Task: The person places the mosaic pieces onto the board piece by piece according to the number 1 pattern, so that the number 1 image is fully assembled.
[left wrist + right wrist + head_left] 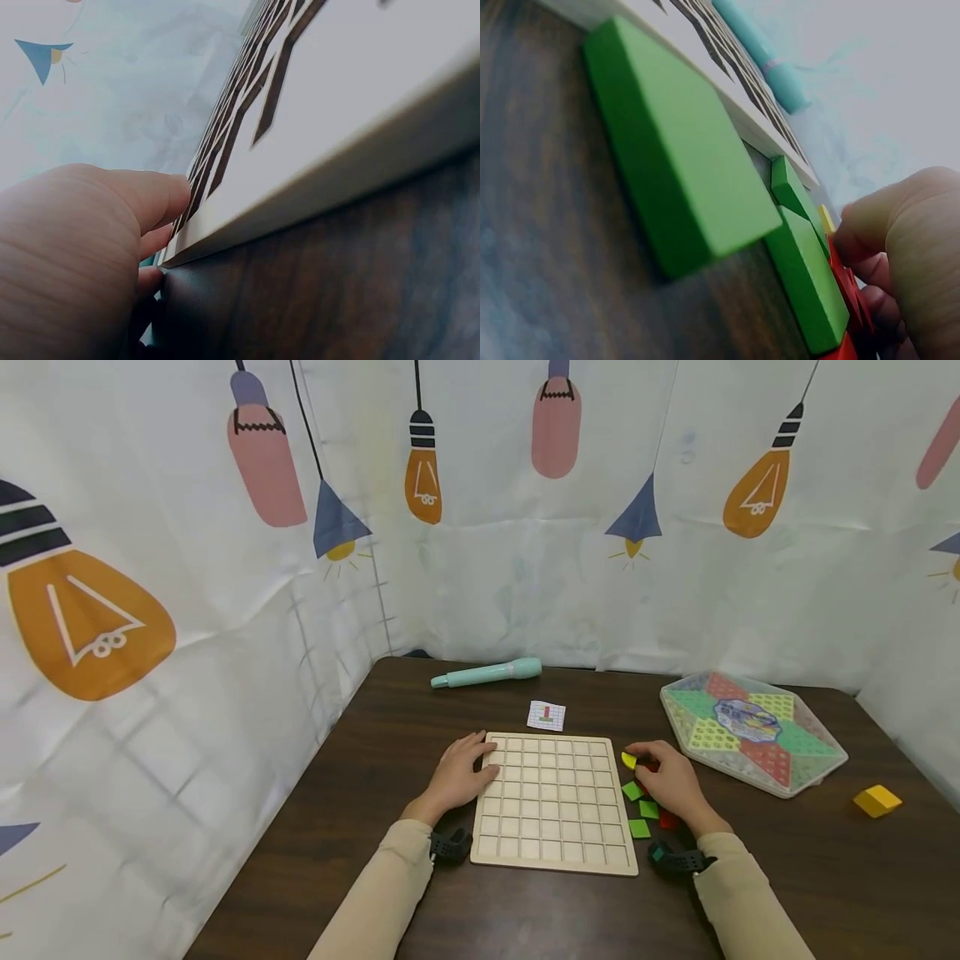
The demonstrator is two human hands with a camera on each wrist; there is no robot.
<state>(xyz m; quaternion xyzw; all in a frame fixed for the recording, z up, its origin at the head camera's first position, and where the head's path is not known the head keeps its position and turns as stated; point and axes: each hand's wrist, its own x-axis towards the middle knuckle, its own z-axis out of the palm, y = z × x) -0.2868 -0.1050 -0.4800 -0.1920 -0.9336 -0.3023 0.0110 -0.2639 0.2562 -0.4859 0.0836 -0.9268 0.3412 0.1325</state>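
Note:
A pale wooden grid board (555, 802) lies flat on the dark table. My left hand (459, 772) rests at its upper left edge; in the left wrist view the thumb (161, 196) touches the rim. My right hand (671, 781) is beside the board's right edge, fingers bent down over red pieces (847, 285). Those fingers partly hide the red pieces, so whether one is pinched cannot be seen. Close to this hand lie a yellow piece (628, 761), several green tiles (639, 828) and another red piece (668, 819).
Behind the board lies a small card (546, 716) with a coloured figure on a grid. A mint-green microphone-shaped object (487, 673) is at the back. To the right are a hexagonal star-patterned game box (750, 727) and a yellow block (877, 801). Patterned curtains (510, 585) border the table.

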